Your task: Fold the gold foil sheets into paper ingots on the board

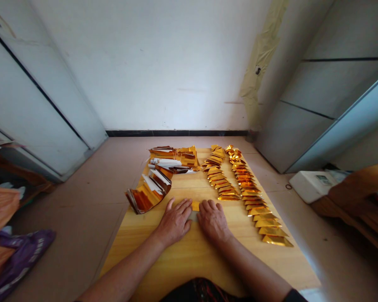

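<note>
A small piece of gold foil paper (195, 206) lies on the wooden table, with a greyish patch just below it between my hands. My left hand (175, 221) rests palm down at its left edge, fingers stretched out flat. On the other side, my right hand (213, 220) is also palm down, its fingers slightly bent and lying over the paper's right end. Most of the sheet is hidden under my fingers. Beyond my left hand are curled stacks of gold foil sheets (151, 191) with white backs. Folded gold paper pieces (223, 183) overlap in a row beyond my right hand.
Another long row of folded gold pieces (255, 205) runs along the right side of the wooden table (164, 268). A further foil stack (185, 157) lies at the far edge. A white box (313, 186) stands at right; a purple bag (28, 256) is at lower left.
</note>
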Demonstrator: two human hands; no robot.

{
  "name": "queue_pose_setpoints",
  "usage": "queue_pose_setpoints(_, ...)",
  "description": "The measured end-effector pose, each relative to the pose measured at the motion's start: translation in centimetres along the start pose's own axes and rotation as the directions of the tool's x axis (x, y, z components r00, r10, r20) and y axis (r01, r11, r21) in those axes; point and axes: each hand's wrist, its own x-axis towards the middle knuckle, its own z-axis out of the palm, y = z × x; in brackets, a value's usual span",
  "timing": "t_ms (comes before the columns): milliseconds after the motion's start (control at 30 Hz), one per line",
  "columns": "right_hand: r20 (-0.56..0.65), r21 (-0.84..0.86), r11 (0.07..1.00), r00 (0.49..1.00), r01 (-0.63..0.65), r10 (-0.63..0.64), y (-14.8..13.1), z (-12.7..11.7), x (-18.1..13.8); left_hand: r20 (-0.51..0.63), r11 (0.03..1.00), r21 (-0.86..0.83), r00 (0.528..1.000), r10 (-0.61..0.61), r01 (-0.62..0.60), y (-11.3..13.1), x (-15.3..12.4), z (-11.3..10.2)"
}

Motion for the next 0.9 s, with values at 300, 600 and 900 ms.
queue_pose_setpoints(300,0.001,-0.018,0.993,0.993,-0.116,0.116,1.6,0.1,-1.3,-0.013,0.999,0.002,0.999,-0.033,0.033,0.1,0.0,0.0)
queue_pose_setpoints(600,-0.174,0.131,0.974,0.972,0.184,-0.160,3.3,0.1,-1.5,-0.089,0.981,0.001,0.977,-0.192,0.193,1.8,0.2,0.5)
queue_pose_setpoints(900,-0.112,0.161,0.939,0.951,0.304,-0.288,4.9,0.7,0.4,-0.021,0.980,-0.041,0.981,-0.195,0.194,0.6,0.6,-0.3)
